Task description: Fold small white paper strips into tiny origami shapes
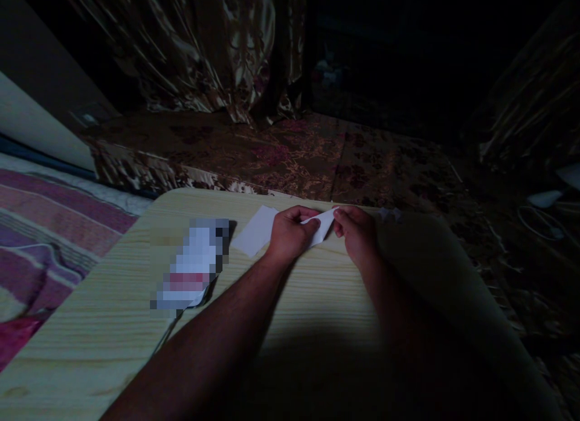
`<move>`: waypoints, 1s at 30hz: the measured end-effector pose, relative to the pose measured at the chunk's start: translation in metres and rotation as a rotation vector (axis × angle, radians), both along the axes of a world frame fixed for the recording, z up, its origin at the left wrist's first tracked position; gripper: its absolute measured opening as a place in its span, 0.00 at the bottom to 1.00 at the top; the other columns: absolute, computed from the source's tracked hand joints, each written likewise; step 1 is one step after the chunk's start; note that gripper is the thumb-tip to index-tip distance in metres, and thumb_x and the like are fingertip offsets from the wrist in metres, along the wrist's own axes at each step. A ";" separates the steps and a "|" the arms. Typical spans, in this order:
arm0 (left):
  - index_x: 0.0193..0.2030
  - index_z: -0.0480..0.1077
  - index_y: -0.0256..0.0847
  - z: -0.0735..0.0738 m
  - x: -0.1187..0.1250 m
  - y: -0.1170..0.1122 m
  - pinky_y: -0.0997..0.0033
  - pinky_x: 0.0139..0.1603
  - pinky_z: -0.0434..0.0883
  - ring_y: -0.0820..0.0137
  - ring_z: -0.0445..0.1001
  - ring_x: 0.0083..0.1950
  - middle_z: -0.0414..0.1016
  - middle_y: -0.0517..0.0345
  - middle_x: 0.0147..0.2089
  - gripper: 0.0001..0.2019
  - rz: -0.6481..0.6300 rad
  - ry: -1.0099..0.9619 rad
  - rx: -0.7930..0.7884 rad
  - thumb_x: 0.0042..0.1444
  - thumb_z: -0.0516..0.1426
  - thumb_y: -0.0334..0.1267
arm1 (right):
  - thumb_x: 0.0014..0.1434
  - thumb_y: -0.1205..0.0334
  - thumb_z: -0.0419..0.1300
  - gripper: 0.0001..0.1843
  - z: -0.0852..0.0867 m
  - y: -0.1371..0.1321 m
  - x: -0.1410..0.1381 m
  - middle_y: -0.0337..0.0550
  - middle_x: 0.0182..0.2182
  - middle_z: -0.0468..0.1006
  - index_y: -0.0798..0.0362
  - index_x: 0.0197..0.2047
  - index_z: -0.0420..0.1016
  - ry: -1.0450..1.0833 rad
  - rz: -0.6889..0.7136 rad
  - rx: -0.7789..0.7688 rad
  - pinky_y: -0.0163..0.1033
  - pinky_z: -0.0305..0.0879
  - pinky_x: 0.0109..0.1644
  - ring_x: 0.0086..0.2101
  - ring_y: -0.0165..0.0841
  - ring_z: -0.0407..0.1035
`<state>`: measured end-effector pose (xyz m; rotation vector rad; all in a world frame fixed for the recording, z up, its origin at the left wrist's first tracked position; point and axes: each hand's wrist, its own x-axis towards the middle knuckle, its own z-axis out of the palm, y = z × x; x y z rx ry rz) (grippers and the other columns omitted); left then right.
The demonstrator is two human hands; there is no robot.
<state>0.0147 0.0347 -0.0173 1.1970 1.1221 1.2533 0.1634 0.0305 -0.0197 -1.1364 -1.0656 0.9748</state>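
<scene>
Near the far edge of the wooden table, my left hand (292, 232) is closed around one side of a folded piece of white paper (322, 226), its thumb lying on top. My right hand (357, 228) pinches the paper's upper right corner between thumb and fingers. The paper is tilted, and part of it is hidden by my hands. Just left of my left hand lies a stack or sheet of white paper (254, 232), flat on the table.
A phone-like device, blurred out (194, 258), lies on the light wooden table (113, 276) at left, with a cable (164, 336) running toward me. Behind stand a patterned cloth-covered ledge (272, 149) and curtains (217, 46). A bed with striped cover (54, 221) is at left.
</scene>
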 end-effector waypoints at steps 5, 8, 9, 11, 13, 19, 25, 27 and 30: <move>0.34 0.76 0.36 0.002 0.001 -0.001 0.77 0.25 0.66 0.74 0.70 0.24 0.76 0.58 0.27 0.12 0.021 -0.045 0.007 0.41 0.66 0.39 | 0.52 0.50 0.62 0.15 -0.001 -0.001 0.001 0.35 0.17 0.70 0.54 0.25 0.70 -0.105 0.068 -0.031 0.32 0.51 0.21 0.17 0.24 0.57; 0.33 0.77 0.36 0.002 0.003 -0.002 0.77 0.25 0.65 0.75 0.69 0.24 0.76 0.58 0.27 0.12 0.022 -0.038 0.018 0.41 0.65 0.38 | 0.53 0.51 0.61 0.15 -0.006 -0.001 0.003 0.35 0.17 0.70 0.53 0.25 0.68 -0.126 0.056 -0.004 0.32 0.53 0.22 0.17 0.24 0.58; 0.33 0.77 0.36 0.002 0.003 -0.002 0.77 0.25 0.65 0.75 0.70 0.24 0.76 0.57 0.27 0.12 0.024 -0.042 0.016 0.41 0.65 0.38 | 0.54 0.51 0.61 0.15 -0.007 -0.001 0.003 0.35 0.16 0.69 0.53 0.26 0.68 -0.138 0.051 0.005 0.32 0.54 0.22 0.18 0.24 0.59; 0.33 0.77 0.36 0.003 0.003 -0.003 0.77 0.24 0.65 0.75 0.69 0.23 0.76 0.57 0.27 0.12 0.031 -0.043 0.011 0.40 0.65 0.38 | 0.54 0.51 0.61 0.14 -0.009 0.000 0.003 0.34 0.16 0.69 0.53 0.27 0.68 -0.167 0.043 0.011 0.32 0.55 0.23 0.18 0.25 0.59; 0.33 0.77 0.36 0.002 0.003 -0.002 0.77 0.24 0.65 0.75 0.69 0.23 0.76 0.57 0.27 0.12 0.044 -0.033 0.012 0.40 0.65 0.38 | 0.54 0.50 0.60 0.15 -0.008 0.000 0.002 0.34 0.16 0.69 0.53 0.27 0.68 -0.185 0.046 0.005 0.32 0.55 0.23 0.18 0.25 0.59; 0.34 0.77 0.37 0.001 0.003 -0.001 0.75 0.25 0.67 0.73 0.71 0.24 0.77 0.57 0.27 0.12 0.048 -0.061 0.004 0.40 0.65 0.39 | 0.54 0.50 0.60 0.16 -0.003 -0.003 0.000 0.36 0.18 0.71 0.53 0.24 0.67 -0.248 0.134 -0.012 0.31 0.52 0.21 0.18 0.25 0.59; 0.34 0.76 0.36 -0.002 0.002 0.000 0.75 0.24 0.66 0.73 0.70 0.24 0.76 0.57 0.27 0.13 0.056 -0.052 0.038 0.40 0.65 0.40 | 0.52 0.51 0.61 0.16 -0.005 -0.003 -0.001 0.35 0.15 0.70 0.53 0.23 0.64 -0.248 0.122 -0.005 0.31 0.55 0.22 0.17 0.25 0.61; 0.34 0.76 0.37 -0.003 0.002 0.000 0.75 0.24 0.66 0.72 0.71 0.24 0.76 0.57 0.27 0.13 0.063 -0.057 0.043 0.40 0.65 0.40 | 0.52 0.51 0.61 0.16 -0.004 -0.003 -0.002 0.35 0.15 0.70 0.52 0.23 0.64 -0.232 0.115 -0.008 0.31 0.55 0.21 0.16 0.25 0.61; 0.34 0.77 0.36 -0.004 0.002 0.001 0.75 0.25 0.66 0.73 0.71 0.24 0.76 0.57 0.27 0.13 0.076 -0.073 0.045 0.40 0.65 0.39 | 0.53 0.51 0.61 0.15 0.001 -0.004 -0.004 0.35 0.15 0.70 0.53 0.24 0.67 -0.228 0.140 -0.031 0.31 0.54 0.20 0.16 0.24 0.59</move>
